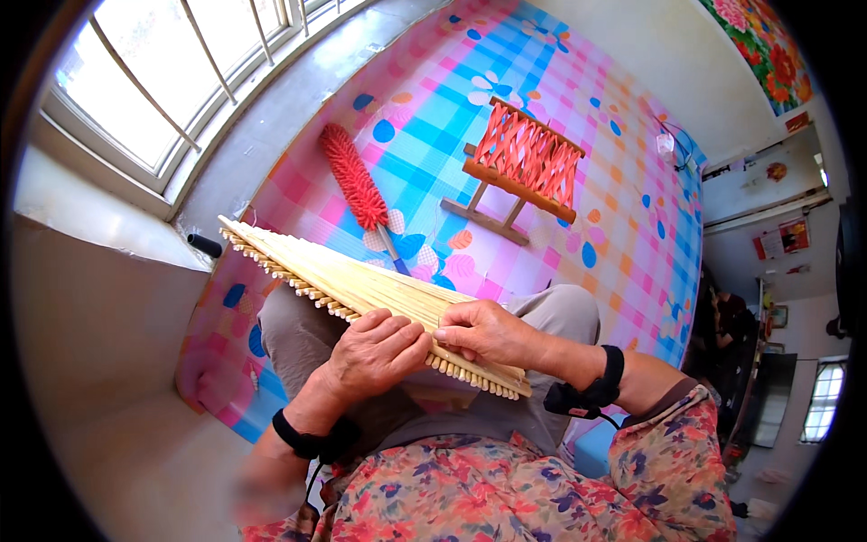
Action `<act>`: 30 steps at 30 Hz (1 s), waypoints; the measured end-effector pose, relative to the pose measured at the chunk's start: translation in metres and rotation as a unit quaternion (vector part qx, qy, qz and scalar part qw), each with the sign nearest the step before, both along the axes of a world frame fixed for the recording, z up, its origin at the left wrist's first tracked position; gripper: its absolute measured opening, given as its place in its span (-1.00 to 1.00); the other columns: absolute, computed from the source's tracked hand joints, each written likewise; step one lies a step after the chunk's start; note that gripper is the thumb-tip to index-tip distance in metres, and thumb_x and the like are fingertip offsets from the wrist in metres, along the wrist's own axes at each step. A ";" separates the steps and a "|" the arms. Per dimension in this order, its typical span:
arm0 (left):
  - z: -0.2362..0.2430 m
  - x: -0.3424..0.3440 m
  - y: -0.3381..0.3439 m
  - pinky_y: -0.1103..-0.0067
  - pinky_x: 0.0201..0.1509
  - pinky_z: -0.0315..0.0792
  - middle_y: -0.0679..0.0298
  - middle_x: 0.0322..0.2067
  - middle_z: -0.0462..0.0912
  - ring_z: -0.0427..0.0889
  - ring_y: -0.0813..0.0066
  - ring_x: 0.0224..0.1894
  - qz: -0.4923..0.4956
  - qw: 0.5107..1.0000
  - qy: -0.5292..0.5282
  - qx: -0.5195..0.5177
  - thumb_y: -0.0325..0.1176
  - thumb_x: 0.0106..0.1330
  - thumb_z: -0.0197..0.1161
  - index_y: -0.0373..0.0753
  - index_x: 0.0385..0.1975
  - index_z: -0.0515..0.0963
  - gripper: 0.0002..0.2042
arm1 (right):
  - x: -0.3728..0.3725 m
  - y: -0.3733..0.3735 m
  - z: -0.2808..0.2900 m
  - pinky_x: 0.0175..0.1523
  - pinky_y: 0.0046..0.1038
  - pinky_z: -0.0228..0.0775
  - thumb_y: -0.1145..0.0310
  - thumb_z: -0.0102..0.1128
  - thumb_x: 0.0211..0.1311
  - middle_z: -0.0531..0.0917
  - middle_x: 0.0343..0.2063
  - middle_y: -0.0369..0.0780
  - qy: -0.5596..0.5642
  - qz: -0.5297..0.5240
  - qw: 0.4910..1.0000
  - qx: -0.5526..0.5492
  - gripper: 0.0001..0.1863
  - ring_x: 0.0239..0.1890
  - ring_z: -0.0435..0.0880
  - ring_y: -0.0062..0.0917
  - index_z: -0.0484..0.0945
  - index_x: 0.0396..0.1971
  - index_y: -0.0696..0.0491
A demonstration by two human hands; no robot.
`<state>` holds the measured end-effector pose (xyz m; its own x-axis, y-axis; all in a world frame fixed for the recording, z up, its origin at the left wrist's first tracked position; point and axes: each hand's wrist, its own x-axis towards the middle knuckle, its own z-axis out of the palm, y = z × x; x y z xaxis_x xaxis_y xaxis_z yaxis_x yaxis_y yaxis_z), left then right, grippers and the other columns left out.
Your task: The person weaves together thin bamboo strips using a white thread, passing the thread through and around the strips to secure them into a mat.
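A mat of pale, straw-coloured stalks (352,275) lies across my lap, slanting from the upper left to the lower right. The stalks sit side by side, and their round cut ends form a stepped near edge. My left hand (379,354) is closed over this near edge, with its fingers curled on the top. Just right of it, my right hand (483,332) rests on the mat with thumb and fingers pinched together. Something thin may be in that pinch, but it is too small to make out. The mat's underside is hidden.
A checked, flowered sheet (433,117) covers the surface ahead. On it lie a red fluffy duster (352,176) and a wooden folding stool (519,185) with a woven red strap seat. A barred window (163,81) is at the left, above a grey sill (239,135).
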<state>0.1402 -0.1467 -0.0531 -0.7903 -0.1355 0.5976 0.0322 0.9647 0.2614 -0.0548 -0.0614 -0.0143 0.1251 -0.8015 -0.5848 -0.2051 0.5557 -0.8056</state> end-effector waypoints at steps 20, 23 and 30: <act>0.010 0.005 -0.007 0.56 -0.20 0.41 0.31 -0.33 0.57 0.58 0.47 -0.29 -0.022 1.000 -0.010 0.001 -0.37 0.02 0.28 -0.25 -0.27 0.52 -0.74 | -0.067 -0.079 0.023 -0.41 -0.42 0.59 0.24 0.02 0.38 0.56 -0.53 -0.28 -0.111 -0.303 0.931 -0.171 -0.76 -0.52 0.60 -0.58 0.50 -0.37 0.09; 0.009 0.003 -0.014 0.55 -0.16 0.41 0.34 -0.32 0.58 0.59 0.48 -0.28 -0.020 1.000 -0.010 0.017 -0.37 -0.01 0.30 -0.21 -0.27 0.51 -0.73 | -0.049 -0.070 0.055 -0.35 -0.41 0.63 0.25 0.03 0.38 0.55 -0.50 -0.29 -0.286 -0.314 0.891 -0.164 -0.78 -0.51 0.61 -0.55 0.50 -0.36 0.08; 0.016 0.007 -0.016 0.53 -0.12 0.39 0.37 -0.31 0.57 0.56 0.49 -0.26 -0.020 0.998 -0.054 0.030 -0.35 -0.03 0.32 -0.18 -0.26 0.49 -0.70 | -0.164 -0.061 0.052 -0.66 -0.71 0.12 0.23 0.11 0.33 0.47 -0.57 -0.35 -0.089 -0.296 0.897 -0.316 -0.81 -0.72 0.26 -0.81 0.45 -0.39 0.03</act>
